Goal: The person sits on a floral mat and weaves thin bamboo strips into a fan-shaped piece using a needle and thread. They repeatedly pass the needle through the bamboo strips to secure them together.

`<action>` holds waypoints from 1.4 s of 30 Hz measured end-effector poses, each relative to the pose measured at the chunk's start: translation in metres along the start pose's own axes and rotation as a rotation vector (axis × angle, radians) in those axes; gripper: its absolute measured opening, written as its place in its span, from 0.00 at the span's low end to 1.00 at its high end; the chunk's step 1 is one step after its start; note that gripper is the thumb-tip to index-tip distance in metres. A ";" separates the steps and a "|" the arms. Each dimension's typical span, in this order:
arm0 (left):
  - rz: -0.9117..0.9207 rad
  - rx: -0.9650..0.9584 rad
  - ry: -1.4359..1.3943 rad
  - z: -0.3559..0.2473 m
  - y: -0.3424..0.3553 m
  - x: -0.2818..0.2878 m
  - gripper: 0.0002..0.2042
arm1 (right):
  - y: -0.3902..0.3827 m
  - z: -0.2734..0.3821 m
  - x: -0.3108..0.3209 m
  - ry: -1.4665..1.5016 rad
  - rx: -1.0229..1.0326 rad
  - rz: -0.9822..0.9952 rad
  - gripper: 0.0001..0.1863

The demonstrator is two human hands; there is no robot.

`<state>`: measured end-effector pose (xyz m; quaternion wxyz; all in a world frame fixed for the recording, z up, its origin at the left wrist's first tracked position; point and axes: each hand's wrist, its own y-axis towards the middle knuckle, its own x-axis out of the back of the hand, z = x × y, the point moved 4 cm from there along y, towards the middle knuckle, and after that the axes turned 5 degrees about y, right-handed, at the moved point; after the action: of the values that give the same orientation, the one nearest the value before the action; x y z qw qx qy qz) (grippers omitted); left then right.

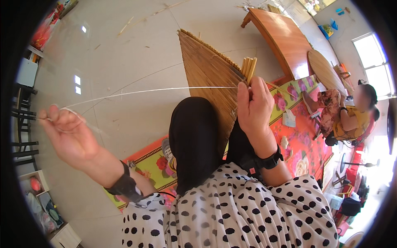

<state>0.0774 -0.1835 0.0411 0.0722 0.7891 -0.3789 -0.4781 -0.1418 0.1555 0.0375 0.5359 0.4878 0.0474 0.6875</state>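
Note:
My left hand is raised at the left, slightly blurred, its curled fingers gripping a white string. The string stretches across to my right hand. That hand grips the edge of a tan panel of thin straw-like strips, where a short bundle of pale sticks stands up. The panel rests against my black-trousered knee and tapers to a point at the top. Its lower part is hidden behind my legs.
A patterned mat lies under me on the tiled floor. A wooden table and a round woven piece are at upper right. Another person sits at right. Black chairs and shelves line the left.

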 end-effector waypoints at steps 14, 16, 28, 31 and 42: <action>0.237 0.278 0.903 0.203 -0.096 -0.159 0.07 | 0.000 -0.003 0.002 0.083 0.002 0.034 0.08; 0.224 0.167 0.979 0.207 -0.095 -0.161 0.07 | 0.000 -0.005 0.002 0.074 0.004 0.025 0.08; 0.315 0.392 0.731 0.198 -0.086 -0.159 0.01 | 0.005 -0.009 0.005 0.002 -0.016 0.051 0.09; 0.267 0.527 0.492 0.202 -0.086 -0.162 0.02 | 0.007 -0.001 0.005 -0.091 0.017 0.057 0.10; 0.237 0.538 0.193 0.219 -0.091 -0.157 0.04 | 0.001 -0.004 0.007 -0.069 0.002 0.084 0.12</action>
<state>-0.0915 0.0391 -0.0090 -0.0484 0.7721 -0.5726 -0.2715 -0.1448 0.1627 0.0405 0.5076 0.5133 0.0089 0.6920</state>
